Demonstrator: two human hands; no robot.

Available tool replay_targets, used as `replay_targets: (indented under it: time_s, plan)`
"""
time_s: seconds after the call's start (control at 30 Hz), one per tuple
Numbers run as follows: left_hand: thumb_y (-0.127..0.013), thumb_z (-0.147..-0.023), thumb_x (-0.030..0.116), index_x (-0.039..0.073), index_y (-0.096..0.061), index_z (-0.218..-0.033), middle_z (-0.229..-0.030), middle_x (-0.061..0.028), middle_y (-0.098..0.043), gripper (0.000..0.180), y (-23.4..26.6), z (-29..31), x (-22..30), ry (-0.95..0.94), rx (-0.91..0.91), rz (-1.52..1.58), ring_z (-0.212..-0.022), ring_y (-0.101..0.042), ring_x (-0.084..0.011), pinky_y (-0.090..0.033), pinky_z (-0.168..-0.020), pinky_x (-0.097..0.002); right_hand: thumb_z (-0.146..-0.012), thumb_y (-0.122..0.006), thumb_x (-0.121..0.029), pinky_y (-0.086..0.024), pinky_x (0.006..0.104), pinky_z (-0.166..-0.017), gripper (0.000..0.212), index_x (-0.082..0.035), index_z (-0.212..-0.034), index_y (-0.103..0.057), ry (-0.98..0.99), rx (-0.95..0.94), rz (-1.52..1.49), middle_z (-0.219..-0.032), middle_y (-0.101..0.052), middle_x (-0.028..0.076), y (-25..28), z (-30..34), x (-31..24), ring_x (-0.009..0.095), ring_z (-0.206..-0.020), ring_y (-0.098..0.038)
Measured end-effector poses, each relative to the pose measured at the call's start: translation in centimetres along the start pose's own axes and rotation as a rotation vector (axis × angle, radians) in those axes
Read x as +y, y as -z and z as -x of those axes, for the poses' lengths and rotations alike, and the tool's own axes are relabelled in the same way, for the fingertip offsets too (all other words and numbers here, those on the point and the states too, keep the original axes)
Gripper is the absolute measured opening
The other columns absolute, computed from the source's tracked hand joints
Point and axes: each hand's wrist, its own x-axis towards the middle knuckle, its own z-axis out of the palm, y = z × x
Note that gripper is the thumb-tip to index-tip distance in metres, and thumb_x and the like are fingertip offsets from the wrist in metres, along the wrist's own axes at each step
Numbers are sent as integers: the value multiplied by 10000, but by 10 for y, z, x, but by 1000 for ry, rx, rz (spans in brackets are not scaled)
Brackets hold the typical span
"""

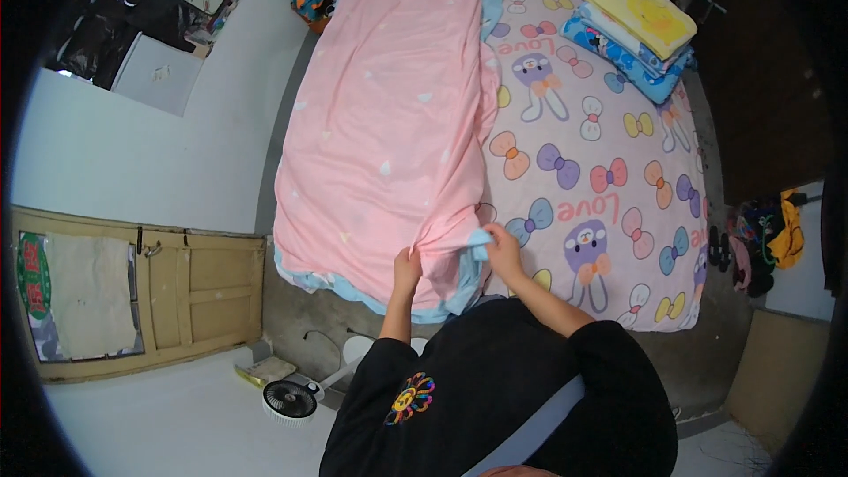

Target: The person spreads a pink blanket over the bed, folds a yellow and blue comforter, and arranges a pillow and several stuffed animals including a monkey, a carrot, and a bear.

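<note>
Beyond the black sleeves of a person's top (pixel 521 362), a pink blanket (pixel 380 141) is held at its near edge by two bare hands. By the left hand (pixel 406 271), a gathered fold of pink cloth is pinched between thumb and fingers; by the right hand (pixel 503 252), a pale-blue part of the same edge is nipped, though the fingertips of that grip are partly hidden. Between the two, the cloth is drawn into creases and a bunched corner; whether the pale blue is a border or the underside cannot be told

From its fine wrinkles and easy drape, the blanket is judged soft, limp and light for its spread, unlikely to be broken but readily rumpled. It is best taken at the corners or along the pale-blue hem (pixel 433 314), with a full thickness caught so that no layer is let slip

Farther off, the blanket is laid lengthwise over the left half of a bed (pixel 579 155), whose bow-printed sheet is left exposed at right. Toward the far right, a stack of folded cloths (pixel 636 26) is set, apart from the blanket
</note>
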Motion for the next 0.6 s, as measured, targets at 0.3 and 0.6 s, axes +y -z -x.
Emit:
replay_targets:
  time_s: [0.3, 0.6]
  plan:
    - [-638, -824, 143, 8, -603, -982, -738, -10, -558, 210, -31, 47, 75, 207, -159, 141, -575, -479, -86, -398, -484, -238, -663, -594, -1, -488, 384, -723, 253, -53, -909, -617, 715, -803, 302, -879, -619, 112, -14, 57, -62, 308, -840, -605]
    - [-514, -909, 115, -17, -580, -1030, -859, -31, -620, 190, -14, 42, 41, 27, -311, 28, -697, -573, -98, -481, -601, -234, -705, -666, -44, -490, 346, -799, 225, -22, -929, -650, 711, -883, 153, -954, -653, 94, -15, 65, -60, 262, -885, -618]
